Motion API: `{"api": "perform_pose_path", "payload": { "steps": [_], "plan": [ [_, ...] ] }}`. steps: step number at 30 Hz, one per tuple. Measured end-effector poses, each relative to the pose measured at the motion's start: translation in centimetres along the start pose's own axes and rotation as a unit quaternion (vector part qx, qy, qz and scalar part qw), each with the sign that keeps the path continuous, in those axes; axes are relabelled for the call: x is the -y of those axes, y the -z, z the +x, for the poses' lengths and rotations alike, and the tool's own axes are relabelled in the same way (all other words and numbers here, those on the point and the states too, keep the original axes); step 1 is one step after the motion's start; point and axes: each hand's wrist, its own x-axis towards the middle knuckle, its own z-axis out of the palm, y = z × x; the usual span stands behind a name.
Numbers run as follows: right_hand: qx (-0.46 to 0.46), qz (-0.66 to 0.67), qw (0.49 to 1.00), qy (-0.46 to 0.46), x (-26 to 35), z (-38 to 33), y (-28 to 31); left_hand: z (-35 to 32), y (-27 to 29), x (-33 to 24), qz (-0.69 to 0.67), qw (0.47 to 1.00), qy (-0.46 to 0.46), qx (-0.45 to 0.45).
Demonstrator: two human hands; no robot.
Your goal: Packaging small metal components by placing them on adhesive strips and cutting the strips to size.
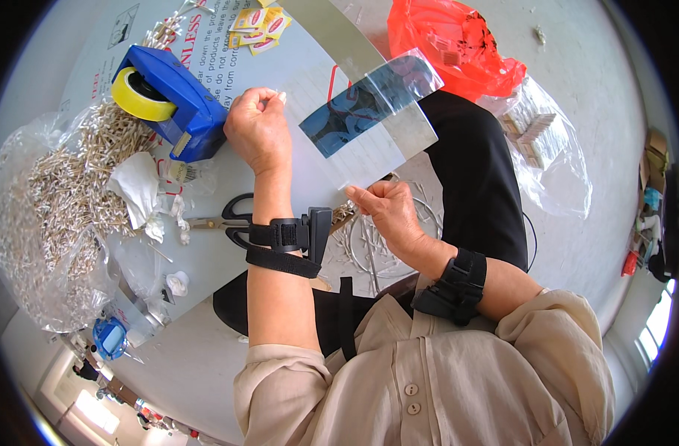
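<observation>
A clear plastic bag [365, 152] with a dark blue printed panel lies slanting across the table corner, just ahead of me. My left hand [258, 128] is closed in a pinch at the bag's near left corner. At the near right corner, the thumb and fingers of my right hand [390, 212] pinch the edge. The bag's near edge runs between the two hands. Left of my left hand stands a blue tape dispenser [194, 104] with a roll of yellow tape [142, 97]. Scissors with black handles [239, 215] lie partly hidden under my left forearm.
A large heap of cotton swabs [79, 175] spills from a clear bag at the left, beside crumpled white tissue [135, 186]. Yellow sachets [261, 30] lie at the far side. On the right are a red plastic bag [455, 44] and a clear bag of small packs [548, 145].
</observation>
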Motion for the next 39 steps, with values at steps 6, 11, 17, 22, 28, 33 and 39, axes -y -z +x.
{"api": "perform_pose_path", "payload": {
  "steps": [6, 11, 17, 22, 28, 33, 39],
  "plan": [
    [-0.002, -0.012, 1.0, -0.011, 0.4, -0.2, -0.1, 0.3, 0.3, -0.3, 0.006, 1.0, 0.022, 0.018],
    [-0.006, 0.007, 1.0, -0.019, 0.4, -0.1, 0.0, 0.4, 0.5, -0.6, 0.008, 0.999, 0.034, 0.028],
    [-0.007, 0.006, 1.0, -0.021, 0.5, -0.2, -0.1, 1.1, 0.5, -0.5, 0.061, 0.998, 0.012, 0.021],
    [-0.005, 0.018, 1.0, -0.009, -0.1, 0.1, -0.2, 1.1, 0.2, -0.9, 0.123, 0.992, -0.006, 0.003],
    [0.007, 0.027, 1.0, 0.002, -0.3, 0.0, 0.0, -1.6, 2.8, 0.5, 0.097, 0.983, -0.132, 0.086],
    [0.011, 0.026, 1.0, 0.004, 0.0, -0.2, 0.1, -2.3, 4.5, -0.6, 0.204, 0.942, -0.219, 0.149],
    [0.005, 0.005, 1.0, 0.003, 0.7, -0.7, 0.1, -2.3, 4.9, -1.0, 0.294, 0.888, -0.303, 0.181]
  ]
}}
